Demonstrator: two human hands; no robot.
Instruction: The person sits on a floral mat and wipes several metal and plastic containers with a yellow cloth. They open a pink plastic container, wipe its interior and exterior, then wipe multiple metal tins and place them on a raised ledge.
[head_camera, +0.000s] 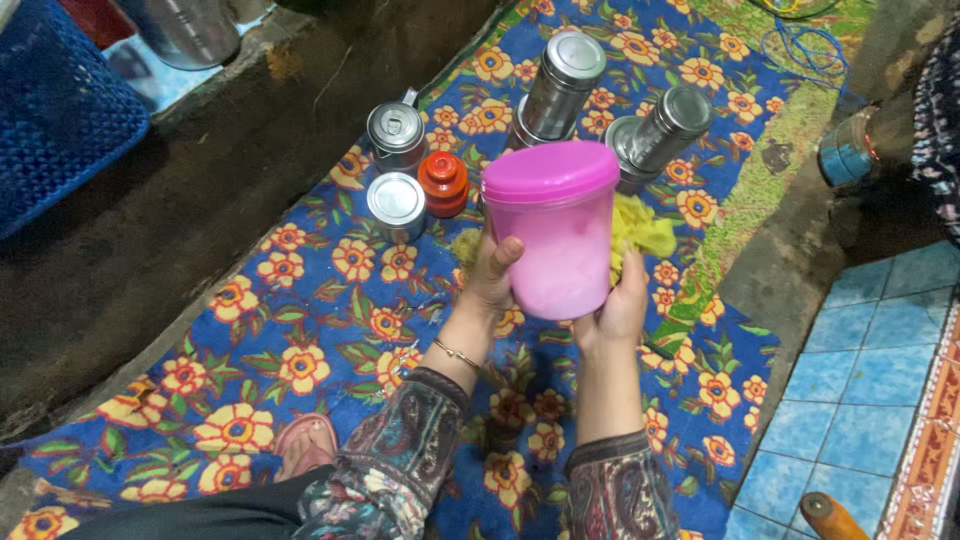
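Pink lidded container (556, 235) is held upright above the floral mat (300, 300), left hand (490, 280) wrapped on one side, right hand (622, 300) pressing a yellow cloth (640, 228) to the other. Risk: smooth plastic may slip through the cloth side and topple the steel canisters (560, 85) just behind.

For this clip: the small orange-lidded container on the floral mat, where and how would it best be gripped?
Probably by its ribbed orange cap, coming straight down from above. It stands upright, and steel tins crowd its left side, so a sideways approach looks cramped. Both hands are occupied: the left hand holds the pink lidded container, the right hand presses a yellow cloth against it.
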